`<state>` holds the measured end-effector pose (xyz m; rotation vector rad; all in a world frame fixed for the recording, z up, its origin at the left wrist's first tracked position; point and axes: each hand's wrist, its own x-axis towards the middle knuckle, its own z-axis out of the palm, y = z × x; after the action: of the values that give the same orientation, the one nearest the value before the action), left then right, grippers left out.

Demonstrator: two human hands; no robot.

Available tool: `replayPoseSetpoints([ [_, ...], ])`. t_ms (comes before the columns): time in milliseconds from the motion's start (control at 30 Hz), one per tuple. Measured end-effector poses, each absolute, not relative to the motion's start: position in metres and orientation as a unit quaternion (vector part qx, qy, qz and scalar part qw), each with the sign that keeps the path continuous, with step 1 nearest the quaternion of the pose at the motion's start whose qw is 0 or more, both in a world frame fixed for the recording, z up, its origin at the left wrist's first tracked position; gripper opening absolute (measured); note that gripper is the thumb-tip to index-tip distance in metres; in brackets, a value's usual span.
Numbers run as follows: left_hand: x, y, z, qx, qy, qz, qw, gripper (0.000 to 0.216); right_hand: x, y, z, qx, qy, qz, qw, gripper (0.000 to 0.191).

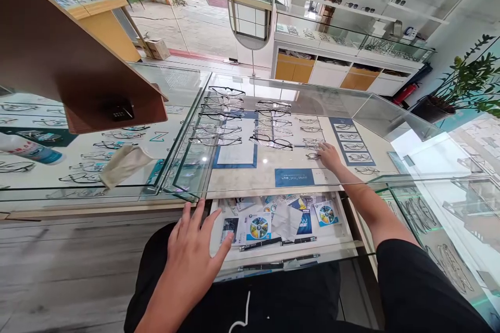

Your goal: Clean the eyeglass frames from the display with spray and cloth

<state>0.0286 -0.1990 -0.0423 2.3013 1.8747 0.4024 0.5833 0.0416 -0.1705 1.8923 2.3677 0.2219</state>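
My right hand (329, 156) reaches forward into the display case, its fingers closed at a pair of eyeglasses (312, 156) low on the pale case floor. Just beyond lie more eyeglasses (311, 129) in a short column. A blue card (294, 178) sits nearer me, and a blue panel (335, 126) with several frames lies to the right. My left hand (197, 244) is open, fingers spread, with its fingertips at the counter's near edge beside an open drawer (347, 218). The drawer holds leaflets (258, 227), a crumpled white cloth or tissue (286, 222) and black pens (260, 244).
Two columns of eyeglasses (271, 141) stand on the glass counter (250, 179). To the left are a brown board (78, 62), a spray can or bottle (33, 150) and a beige cloth (127, 164). A potted plant (433, 106) and a fire extinguisher (406, 93) stand far right.
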Motion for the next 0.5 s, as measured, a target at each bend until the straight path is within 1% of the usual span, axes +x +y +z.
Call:
replayPoseSetpoints([
  [233,0.03,-0.198,-0.037,0.768,0.623,0.129,0.072,0.062,0.58,0.024,-0.161,0.617,0.781,0.068,0.072,0.035],
  [400,0.032,-0.2,-0.036,0.772,0.616,0.139,0.071,0.064,0.58,0.011,-0.157,0.617,0.781,0.062,0.081,0.032],
  [500,0.032,-0.202,-0.036,0.772,0.617,0.138,0.072,0.064,0.579,0.006,-0.154,0.624,0.775,0.059,0.082,0.035],
])
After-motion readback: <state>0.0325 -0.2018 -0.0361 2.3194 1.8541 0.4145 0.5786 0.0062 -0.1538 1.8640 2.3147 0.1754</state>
